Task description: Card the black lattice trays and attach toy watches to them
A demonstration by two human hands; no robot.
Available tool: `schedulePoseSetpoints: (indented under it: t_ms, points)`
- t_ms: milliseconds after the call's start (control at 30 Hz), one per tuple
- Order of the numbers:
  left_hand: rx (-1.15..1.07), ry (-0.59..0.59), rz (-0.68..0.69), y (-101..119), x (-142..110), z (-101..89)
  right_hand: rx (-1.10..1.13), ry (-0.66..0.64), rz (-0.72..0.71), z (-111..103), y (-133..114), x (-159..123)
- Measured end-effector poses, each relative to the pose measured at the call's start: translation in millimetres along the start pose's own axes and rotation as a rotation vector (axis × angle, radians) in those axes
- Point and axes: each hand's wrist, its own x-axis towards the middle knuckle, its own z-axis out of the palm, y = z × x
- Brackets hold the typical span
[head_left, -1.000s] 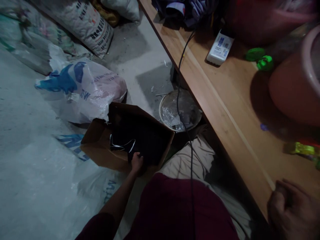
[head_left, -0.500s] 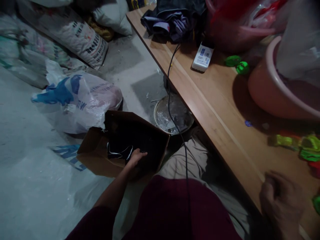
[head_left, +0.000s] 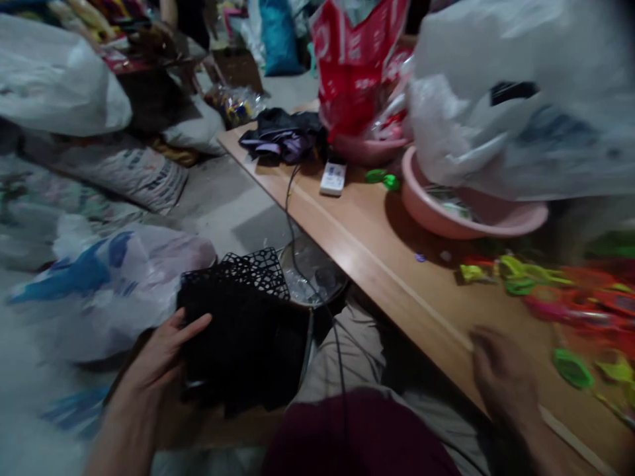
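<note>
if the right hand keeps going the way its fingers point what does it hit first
Probably the small blue-purple bead on the light wooden tabletop, if the blurred right hand stays low. If it travels higher, the pink plastic basin comes first. Depth is hard to judge.

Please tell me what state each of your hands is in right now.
Left hand: holding the black lattice mesh, fingers spread.
Right hand: blurred above the wooden table edge; open or closed cannot be told.
</note>
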Motion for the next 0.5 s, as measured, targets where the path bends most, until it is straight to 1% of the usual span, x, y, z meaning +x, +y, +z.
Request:
schedulePoseSetpoints:
  t_ms: [33, 100, 133, 167, 200, 233, 267, 300, 367, 433, 467, 500]
  points:
    - [-0.023, -0.064, 0.008, 22.8, -7.0, 4.7, 0.048, 0.007, 0.046, 0.5, -6.2, 2.7]
    - [-0.047, -0.049, 0.098, 66.8, -24.5, 22.9, 0.187, 0.013, 0.172, -1.2, -26.4, 10.0]
    - [-0.05, -0.041, 0.159, 87.2, -35.3, 37.5, 0.292, 0.001, 0.247, -3.2, -39.6, 14.7]
    - [-0.063, -0.057, 0.212, 105.7, -47.3, 56.0, 0.42, -0.001, 0.333, -5.7, -53.9, 20.1]
    - [-0.093, -0.107, 0.254, 121.5, -60.3, 78.3, 0.583, -0.013, 0.395, -9.0, -68.5, 26.4]
    - [-0.106, -0.213, 0.268, 133.8, -73.8, 103.5, 0.75, -0.039, 0.438, -13.0, -82.3, 33.3]
    - [-0.083, -0.345, 0.26, 142.0, -87.0, 130.7, 0.83, -0.035, 0.444, -18.0, -94.5, 40.8]
    - [-0.037, -0.482, 0.245, 145.9, -99.2, 158.8, 0.931, -0.024, 0.443, -24.1, -104.4, 48.3]
    - [0.064, -0.758, 0.233, 141.1, -118.0, 214.0, 1.173, 0.011, 0.441, -38.8, -115.4, 61.3]
    - [0.15, -0.992, 0.201, 123.8, -127.0, 263.1, 1.343, 0.036, 0.464, -53.8, -114.4, 68.2]
    - [0.195, -1.082, 0.195, 112.8, -128.0, 284.7, 1.355, 0.046, 0.493, -59.6, -109.8, 68.6]
    - [0.24, -1.144, 0.215, 101.5, -127.0, 304.3, 1.331, 0.06, 0.53, -63.4, -103.2, 66.8]
